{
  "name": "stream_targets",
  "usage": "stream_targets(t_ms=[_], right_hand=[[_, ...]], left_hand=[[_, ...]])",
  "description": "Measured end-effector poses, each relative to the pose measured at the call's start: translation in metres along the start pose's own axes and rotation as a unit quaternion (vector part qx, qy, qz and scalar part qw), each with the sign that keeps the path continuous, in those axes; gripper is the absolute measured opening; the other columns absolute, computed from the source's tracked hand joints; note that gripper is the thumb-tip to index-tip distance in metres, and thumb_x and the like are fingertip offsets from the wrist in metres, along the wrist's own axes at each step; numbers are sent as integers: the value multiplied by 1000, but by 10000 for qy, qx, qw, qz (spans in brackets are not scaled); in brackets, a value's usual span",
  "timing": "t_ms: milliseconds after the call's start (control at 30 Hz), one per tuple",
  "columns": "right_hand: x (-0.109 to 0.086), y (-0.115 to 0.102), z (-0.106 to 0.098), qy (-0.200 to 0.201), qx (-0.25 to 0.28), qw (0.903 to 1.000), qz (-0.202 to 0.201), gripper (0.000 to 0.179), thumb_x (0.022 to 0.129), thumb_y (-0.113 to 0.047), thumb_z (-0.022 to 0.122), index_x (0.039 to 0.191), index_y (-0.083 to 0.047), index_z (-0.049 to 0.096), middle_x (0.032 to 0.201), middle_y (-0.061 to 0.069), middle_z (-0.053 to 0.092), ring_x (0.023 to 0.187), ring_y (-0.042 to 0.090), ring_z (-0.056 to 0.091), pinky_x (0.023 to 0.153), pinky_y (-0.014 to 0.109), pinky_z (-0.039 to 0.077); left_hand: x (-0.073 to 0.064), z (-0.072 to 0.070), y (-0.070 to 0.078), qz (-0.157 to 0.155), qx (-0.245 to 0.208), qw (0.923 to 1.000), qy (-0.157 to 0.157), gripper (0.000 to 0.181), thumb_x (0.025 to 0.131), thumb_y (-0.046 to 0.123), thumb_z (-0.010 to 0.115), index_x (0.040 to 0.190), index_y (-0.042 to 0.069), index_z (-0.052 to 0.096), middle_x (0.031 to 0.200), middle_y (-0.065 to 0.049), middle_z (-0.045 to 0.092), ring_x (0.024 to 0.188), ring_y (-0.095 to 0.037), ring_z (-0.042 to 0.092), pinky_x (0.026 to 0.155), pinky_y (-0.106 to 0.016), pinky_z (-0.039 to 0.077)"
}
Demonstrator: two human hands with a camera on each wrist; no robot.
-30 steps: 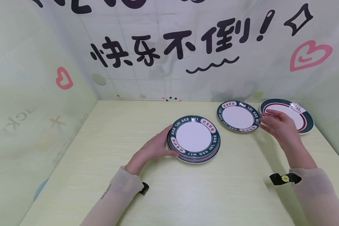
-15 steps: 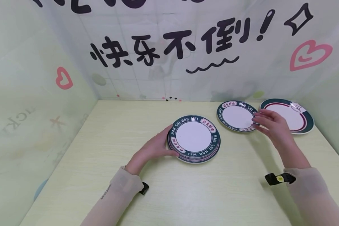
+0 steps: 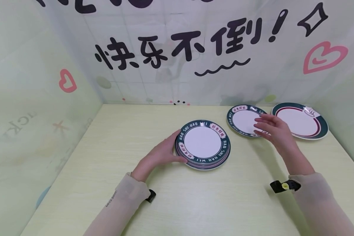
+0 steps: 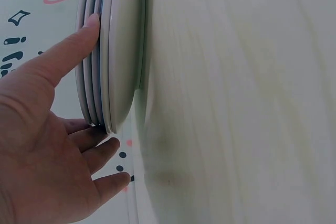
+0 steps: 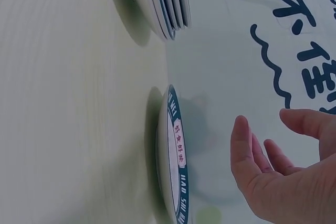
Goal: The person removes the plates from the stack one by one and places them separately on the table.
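Note:
A stack of several round plates (image 3: 202,142) with white centres and dark green lettered rims sits on the table. My left hand (image 3: 164,151) grips its left side, thumb at the near rim. In the left wrist view, that thumb lies across the stacked edges (image 4: 94,77) while fingers touch the rim below. My right hand (image 3: 275,132) hovers with loosely bent fingers over the right part of a single matching plate (image 3: 244,121), partly covering it. In the right wrist view, a gap separates the hand (image 5: 289,171) from that plate (image 5: 173,156).
A larger plate (image 3: 298,122) with a green rim and a dark red inner line lies at the back right, near the side wall. Printed fabric walls (image 3: 171,88) enclose the pale table (image 3: 200,203) at the back and sides.
My right hand has moved left, from between the larger plate and the single plate to over the single plate. The left hand and the stack have stayed put.

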State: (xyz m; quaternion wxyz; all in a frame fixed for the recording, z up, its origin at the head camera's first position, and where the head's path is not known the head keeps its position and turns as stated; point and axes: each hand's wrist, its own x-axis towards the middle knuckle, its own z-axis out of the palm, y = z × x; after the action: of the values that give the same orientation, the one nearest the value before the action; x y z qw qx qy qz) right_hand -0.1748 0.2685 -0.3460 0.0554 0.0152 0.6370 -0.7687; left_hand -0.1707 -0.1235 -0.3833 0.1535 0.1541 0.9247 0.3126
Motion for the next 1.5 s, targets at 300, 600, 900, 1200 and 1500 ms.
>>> stream_targets(t_ms=[300,600,900,1200,1500], right_hand=[[5,7,10,-45,-228,9997,83,23,98,-8,61,117,-18,53,100,-13,71,90,3,70,79,19,61],[7,13,21,-46,-1158,9928,288,21,101,-15,58,118,-24,52,102,-19,66,93,-1,68,82,15,59],[7,19,29,-273,-1448,9886,318,42,100,-17,61,137,-6,45,111,-11,63,99,1,67,85,18,59],[9,25,40,-493,-1686,9834,448,62,100,-17,60,149,7,31,114,-9,61,101,0,65,88,20,59],[10,32,51,-792,-1872,9772,611,61,100,-14,59,150,7,31,137,20,53,99,-4,63,93,24,58]], left_hand=[[1,0,0,17,15,10000,-2,120,72,40,89,162,16,12,167,-5,22,155,-26,22,126,-46,26],[1,0,0,37,-16,10000,18,120,72,39,89,162,16,12,167,-6,22,154,-27,23,125,-47,26],[2,0,-1,90,20,10000,26,120,72,39,89,161,16,12,167,-6,23,154,-27,23,125,-48,27],[0,-1,0,64,-20,10000,22,120,72,38,89,161,15,13,167,-7,22,154,-28,23,125,-48,27],[-1,-1,1,52,-1,10000,0,120,72,39,89,161,15,13,167,-7,22,154,-29,23,125,-48,27]])
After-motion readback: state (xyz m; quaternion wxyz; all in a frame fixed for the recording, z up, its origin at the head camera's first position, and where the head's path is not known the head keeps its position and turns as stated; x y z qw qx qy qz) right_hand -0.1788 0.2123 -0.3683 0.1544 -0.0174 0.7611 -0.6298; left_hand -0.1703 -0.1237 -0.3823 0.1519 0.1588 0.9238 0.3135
